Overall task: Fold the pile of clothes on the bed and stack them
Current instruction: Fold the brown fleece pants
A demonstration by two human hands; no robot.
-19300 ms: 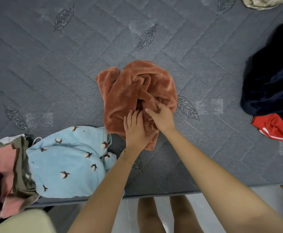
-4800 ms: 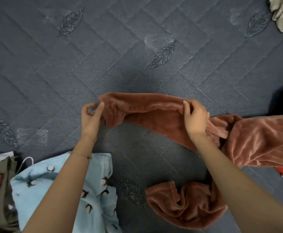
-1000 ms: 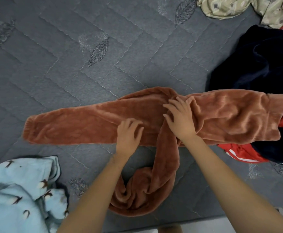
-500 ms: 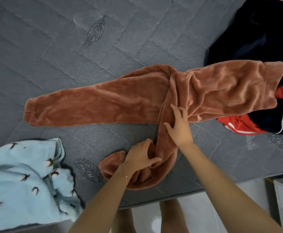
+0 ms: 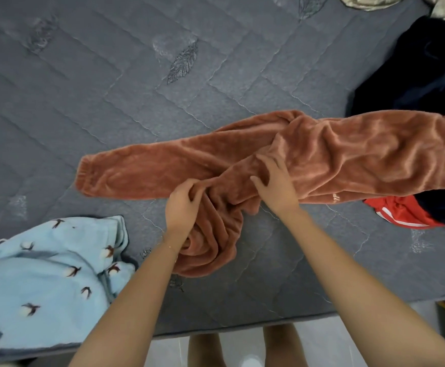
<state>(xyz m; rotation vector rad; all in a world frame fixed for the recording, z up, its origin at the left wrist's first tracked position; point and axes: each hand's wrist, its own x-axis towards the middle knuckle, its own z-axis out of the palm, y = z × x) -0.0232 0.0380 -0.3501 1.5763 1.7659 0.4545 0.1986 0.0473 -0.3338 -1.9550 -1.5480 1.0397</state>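
Observation:
Rust-brown fleece trousers [image 5: 348, 154] lie across the grey quilted bed [image 5: 110, 88]. One leg stretches flat to the left, ending in a cuff [image 5: 86, 173]. The other leg is bunched in a heap [image 5: 213, 245] near the bed's front edge. My left hand [image 5: 183, 207] grips a fold of that bunched leg. Next to it, my right hand [image 5: 275, 186] rests with spread fingers on the fabric near the crotch. The waist end lies to the right, over other clothes.
A light blue fleece garment with a bird print [image 5: 49, 282] lies at the front left. A dark navy garment [image 5: 414, 75] and a red one [image 5: 404, 215] sit at the right. A beige patterned cloth [image 5: 367, 1] lies at the far edge. Bare legs [image 5: 205, 348] and floor show below.
My left hand has lifted the bunched leg upward toward the flat leg. My right hand has slid up onto the crotch area. The view has shifted right and down.

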